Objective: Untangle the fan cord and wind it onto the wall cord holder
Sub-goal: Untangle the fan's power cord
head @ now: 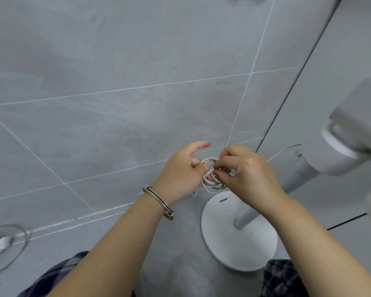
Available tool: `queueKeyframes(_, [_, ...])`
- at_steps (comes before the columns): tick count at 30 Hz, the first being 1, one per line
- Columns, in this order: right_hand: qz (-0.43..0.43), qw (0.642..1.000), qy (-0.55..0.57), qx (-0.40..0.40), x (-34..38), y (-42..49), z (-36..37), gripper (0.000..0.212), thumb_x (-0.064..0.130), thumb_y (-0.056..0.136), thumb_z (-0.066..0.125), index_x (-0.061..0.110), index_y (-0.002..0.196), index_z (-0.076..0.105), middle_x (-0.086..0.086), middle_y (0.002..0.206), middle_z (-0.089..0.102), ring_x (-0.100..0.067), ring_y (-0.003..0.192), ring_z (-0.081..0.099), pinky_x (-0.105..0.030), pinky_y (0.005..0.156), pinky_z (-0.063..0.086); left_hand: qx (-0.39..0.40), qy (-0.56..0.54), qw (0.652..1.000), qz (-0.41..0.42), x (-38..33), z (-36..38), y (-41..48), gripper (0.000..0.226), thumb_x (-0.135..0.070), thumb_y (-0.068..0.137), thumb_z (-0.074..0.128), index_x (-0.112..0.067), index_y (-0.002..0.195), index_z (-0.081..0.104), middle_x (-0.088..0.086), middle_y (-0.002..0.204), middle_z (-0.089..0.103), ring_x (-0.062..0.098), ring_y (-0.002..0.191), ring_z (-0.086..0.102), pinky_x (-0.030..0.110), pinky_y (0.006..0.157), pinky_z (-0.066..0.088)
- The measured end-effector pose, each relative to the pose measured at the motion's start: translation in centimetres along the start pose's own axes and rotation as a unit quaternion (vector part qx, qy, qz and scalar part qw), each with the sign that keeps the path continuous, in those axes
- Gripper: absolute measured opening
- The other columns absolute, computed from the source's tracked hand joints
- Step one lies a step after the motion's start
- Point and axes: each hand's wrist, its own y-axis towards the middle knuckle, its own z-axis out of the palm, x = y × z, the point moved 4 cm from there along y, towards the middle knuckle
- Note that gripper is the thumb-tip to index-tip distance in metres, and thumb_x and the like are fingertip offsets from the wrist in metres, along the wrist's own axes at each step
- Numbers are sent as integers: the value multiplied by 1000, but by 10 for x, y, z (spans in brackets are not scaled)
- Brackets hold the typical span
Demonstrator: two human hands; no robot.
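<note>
A white fan cord (pixel 210 175) is bunched in a tangled coil low against the grey tiled wall. My left hand (pixel 181 175) grips the coil from the left, thumb pressed on the loops, index finger stretched out above. My right hand (pixel 245 172) pinches strands of the coil from the right with its fingertips. A loose length of the cord (pixel 284 151) runs off to the right toward the white fan. A small white piece (pixel 194 194) shows on the wall just under my left hand; I cannot tell whether it is the cord holder.
The white fan's round base (pixel 238 243) sits on the floor below my hands, its pole (pixel 272 198) rising right to the fan head (pixel 356 125). A dark vertical gap (pixel 287 99) marks a wall corner. Grey cable and a white object (pixel 2 245) lie at bottom left.
</note>
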Motion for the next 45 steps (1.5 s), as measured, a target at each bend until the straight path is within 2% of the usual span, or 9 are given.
queueKeyframes(9, [36,997,16,-74,-2,-2,-5,9,15,73,59,11,66,62,0,70,60,-20,59,58,-30,48,47,-91,24,996,4,1,-1,1,9,-25,85,60,-23,81,68,-5,52,64,1,47,50,17,54,40])
queueKeyframes(13, [142,985,60,-83,-6,-4,-7,8,14,73,58,16,68,52,0,66,56,-18,64,48,-24,54,39,-65,57,996,-33,6,2,4,41,-35,88,55,-13,53,53,-6,43,47,3,48,44,14,49,35])
queueKeyframes(16, [235,956,143,-96,-13,-5,-8,21,9,76,60,21,65,47,1,59,53,-15,61,47,-18,52,37,12,-56,992,-112,11,12,5,38,-42,89,51,-9,79,67,3,77,68,19,78,67,36,75,58])
queueKeyframes(20, [295,928,209,-93,-18,-3,-6,23,4,78,54,21,65,45,4,54,49,-7,49,43,-14,45,34,64,-225,951,-201,7,26,-2,26,-29,95,46,-10,101,62,18,102,67,32,82,69,34,66,58])
queueKeyframes(24, [289,937,195,-32,-21,-1,2,22,3,80,50,23,71,51,6,58,53,-7,51,44,-15,47,35,16,-264,945,-190,9,24,0,21,-19,95,49,-6,90,64,21,99,66,30,80,66,26,63,59])
queueKeyframes(28, [202,964,173,30,-15,4,0,27,8,82,58,34,76,54,14,88,60,2,83,54,2,70,35,-16,-169,974,-149,13,19,3,23,-17,94,48,-10,79,65,13,79,66,23,62,65,27,61,58])
queueKeyframes(31, [141,977,147,57,-9,5,-3,14,13,80,68,26,79,65,10,84,61,-4,85,55,-11,77,40,-23,-148,979,-139,17,18,3,24,-15,94,49,-5,81,68,9,71,64,15,53,63,26,58,58])
queueKeyframes(34, [116,991,68,14,-10,4,-5,5,12,78,71,15,73,71,4,74,58,-13,79,52,-24,71,41,-16,-124,984,-125,16,21,2,24,-15,94,49,-1,84,66,9,69,62,6,45,60,26,56,57])
queueKeyframes(45, [107,988,69,-87,-8,0,-8,9,10,72,63,13,64,66,14,64,48,0,69,41,-1,67,33,24,-235,954,-184,15,28,-5,26,-15,99,39,-12,79,57,12,71,63,16,47,64,19,40,49])
